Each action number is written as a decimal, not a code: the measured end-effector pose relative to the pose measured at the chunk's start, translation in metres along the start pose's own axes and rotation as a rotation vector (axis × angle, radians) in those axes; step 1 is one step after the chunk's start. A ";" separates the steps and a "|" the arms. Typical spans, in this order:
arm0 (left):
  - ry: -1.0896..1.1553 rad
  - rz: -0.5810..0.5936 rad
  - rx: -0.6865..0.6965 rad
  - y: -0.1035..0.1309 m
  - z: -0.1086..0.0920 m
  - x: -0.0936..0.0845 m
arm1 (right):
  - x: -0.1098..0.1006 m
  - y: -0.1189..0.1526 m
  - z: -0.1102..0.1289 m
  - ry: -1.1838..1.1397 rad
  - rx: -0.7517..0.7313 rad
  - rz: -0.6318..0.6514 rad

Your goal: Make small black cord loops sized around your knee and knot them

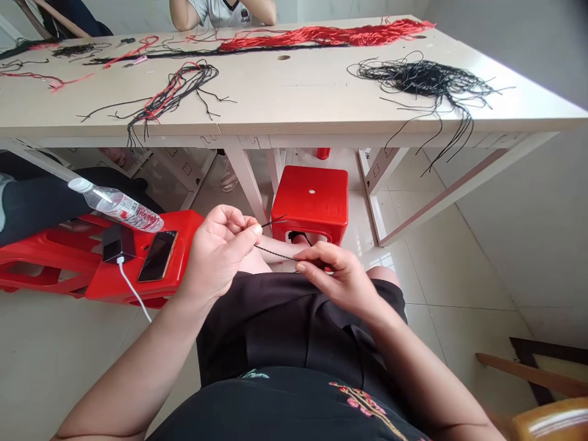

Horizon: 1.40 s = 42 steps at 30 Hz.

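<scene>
A thin black braided cord is stretched between my two hands, above my lap. My left hand pinches one end of it between thumb and fingers, and two loose black strand ends stick out to the right past the fingertips. Lower and to the right, my right hand grips the cord between thumb and forefinger; its other fingers are curled, and the palm is hidden.
On the table lie black cords, a mixed black and red bundle and long red cords. A red stool stands ahead. Left, a bottle, phone and charger rest on red stools. A person sits opposite.
</scene>
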<state>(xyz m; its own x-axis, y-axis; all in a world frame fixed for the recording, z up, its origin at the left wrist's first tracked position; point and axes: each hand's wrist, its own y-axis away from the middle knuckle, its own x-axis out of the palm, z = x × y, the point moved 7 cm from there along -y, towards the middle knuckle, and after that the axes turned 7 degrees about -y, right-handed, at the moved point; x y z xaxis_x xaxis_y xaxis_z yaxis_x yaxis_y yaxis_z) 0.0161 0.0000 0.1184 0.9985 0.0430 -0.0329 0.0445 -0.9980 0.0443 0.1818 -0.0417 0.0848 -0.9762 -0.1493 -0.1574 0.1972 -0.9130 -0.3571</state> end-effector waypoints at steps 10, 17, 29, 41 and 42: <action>-0.040 0.115 -0.094 0.014 0.012 0.018 | -0.024 -0.014 0.033 0.085 -0.118 0.037; -0.072 0.107 -0.062 0.012 0.009 0.014 | -0.021 -0.005 0.003 0.002 0.124 0.011; -0.205 0.160 0.025 0.015 0.018 0.020 | -0.022 -0.008 0.022 0.051 0.016 0.064; 0.051 0.428 -0.335 0.030 0.044 0.039 | -0.014 -0.018 -0.014 -0.199 0.093 0.031; 0.104 0.432 -0.375 0.031 0.046 0.040 | -0.010 -0.016 -0.020 -0.235 0.097 0.032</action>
<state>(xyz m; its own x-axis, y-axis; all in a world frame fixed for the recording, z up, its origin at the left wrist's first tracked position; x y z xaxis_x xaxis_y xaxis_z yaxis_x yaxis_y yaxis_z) 0.0564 -0.0309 0.0728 0.9254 -0.3415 0.1645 -0.3790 -0.8425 0.3829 0.1905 -0.0175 0.0735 -0.9660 -0.2525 0.0551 0.2299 -0.9369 -0.2635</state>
